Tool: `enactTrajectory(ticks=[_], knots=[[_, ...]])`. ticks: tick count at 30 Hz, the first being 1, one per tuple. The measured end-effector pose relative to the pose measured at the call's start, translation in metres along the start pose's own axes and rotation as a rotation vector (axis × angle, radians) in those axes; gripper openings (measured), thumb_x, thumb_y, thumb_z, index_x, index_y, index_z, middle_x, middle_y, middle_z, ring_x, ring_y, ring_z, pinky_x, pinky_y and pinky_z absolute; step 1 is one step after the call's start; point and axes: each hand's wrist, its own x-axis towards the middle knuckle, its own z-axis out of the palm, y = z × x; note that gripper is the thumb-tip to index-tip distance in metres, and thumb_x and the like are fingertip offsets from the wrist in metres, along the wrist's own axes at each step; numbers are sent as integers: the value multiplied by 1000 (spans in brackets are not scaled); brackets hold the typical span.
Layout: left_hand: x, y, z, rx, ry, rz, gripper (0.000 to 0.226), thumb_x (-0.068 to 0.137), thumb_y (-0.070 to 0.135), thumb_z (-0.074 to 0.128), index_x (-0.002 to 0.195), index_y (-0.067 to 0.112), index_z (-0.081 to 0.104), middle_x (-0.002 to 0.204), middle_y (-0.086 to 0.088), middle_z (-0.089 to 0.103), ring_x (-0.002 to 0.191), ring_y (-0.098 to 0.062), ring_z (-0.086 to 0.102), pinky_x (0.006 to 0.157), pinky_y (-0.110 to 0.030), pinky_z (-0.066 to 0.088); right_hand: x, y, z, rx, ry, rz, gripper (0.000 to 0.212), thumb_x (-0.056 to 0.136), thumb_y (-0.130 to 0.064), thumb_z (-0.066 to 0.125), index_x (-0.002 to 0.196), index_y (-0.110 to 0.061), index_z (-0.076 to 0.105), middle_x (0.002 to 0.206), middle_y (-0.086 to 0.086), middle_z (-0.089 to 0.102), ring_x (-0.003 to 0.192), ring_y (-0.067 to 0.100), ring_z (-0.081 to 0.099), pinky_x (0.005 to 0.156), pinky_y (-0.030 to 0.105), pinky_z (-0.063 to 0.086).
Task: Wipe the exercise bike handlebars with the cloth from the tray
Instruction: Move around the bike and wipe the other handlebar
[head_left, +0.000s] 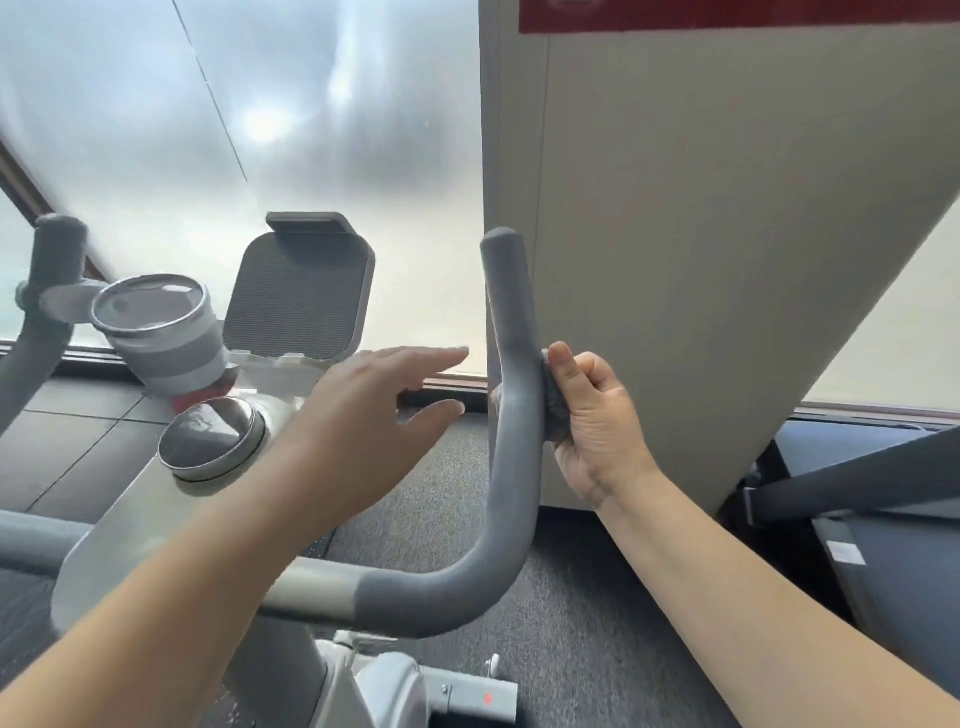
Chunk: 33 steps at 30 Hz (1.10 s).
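A single wide-angle view, worn on the person's head, looks forward and down over both forearms from close above the exercise bike's handlebars (498, 426). It faces a frosted window (260, 130) and a beige pillar (701, 260) beyond the bike. The console's tablet holder (298, 291) sits just ahead, and carpeted floor (571, 597) shows below. Straight lines bend toward the frame's edges.

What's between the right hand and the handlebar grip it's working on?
In the head view, the dark cloth sits bunched between the right hand and the upright grey handlebar grip; the hand presses it against the grip's right side.
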Motion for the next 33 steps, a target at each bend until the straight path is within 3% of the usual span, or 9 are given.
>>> enactTrajectory(ticks=[2,6,9,15,19,22,24,28,33], knots=[[-17,-13,-6,42,-62,-3,40,85,34,65,123,41,58,85,43,36,76,16,44,74,-14,33,-13,8,-1,28,45,0,50,59,-48,86,61,-21,45,99,24,40,85,43,36,73,53,31],[-44,-35,-21,34,-69,8,30,82,35,67,109,47,60,83,40,42,77,26,44,71,1,31,-44,19,1,33,107,10,49,68,-45,82,71,-12,46,99,30,41,82,44,47,73,51,43],[-60,-47,-31,49,-85,12,28,82,37,67,108,46,64,85,32,50,79,7,49,70,-13,28,-68,24,4,44,121,1,36,83,-36,68,73,-12,43,98,35,47,71,40,64,62,40,54],[-82,-79,-49,105,-56,34,26,82,36,68,107,40,67,98,21,58,100,-6,44,81,-23,28,-110,29,19,31,239,-26,30,87,-30,63,67,-18,44,85,26,55,62,36,66,59,38,50],[-94,-99,-55,165,-73,24,27,80,38,69,106,40,67,111,17,62,113,-15,46,93,-32,34,-132,35,24,4,335,-26,33,78,-35,68,54,-26,48,78,16,49,75,36,50,55,32,39],[-104,-108,-55,173,-86,20,25,78,35,72,102,41,69,121,20,59,120,-20,45,102,-41,34,-146,41,27,45,374,-41,35,87,-28,63,59,-22,42,68,6,47,59,26,51,53,30,40],[-109,-113,-51,161,-80,32,21,80,34,71,100,40,69,126,19,57,123,-20,42,106,-42,31,-154,46,30,57,391,-62,36,88,-26,62,60,-20,40,67,6,46,56,20,50,54,30,40],[-117,-116,-44,138,-24,51,15,85,31,66,98,34,73,133,13,56,129,-19,36,109,-38,24,-166,58,36,66,432,-72,38,89,-25,62,60,-19,38,69,9,43,60,25,48,47,24,44],[-118,-116,-41,139,-1,53,15,88,37,59,96,37,72,133,13,56,131,-20,37,111,-40,26,-176,72,47,120,444,-52,33,86,-27,64,62,-20,43,66,5,53,63,24,57,63,36,47]])
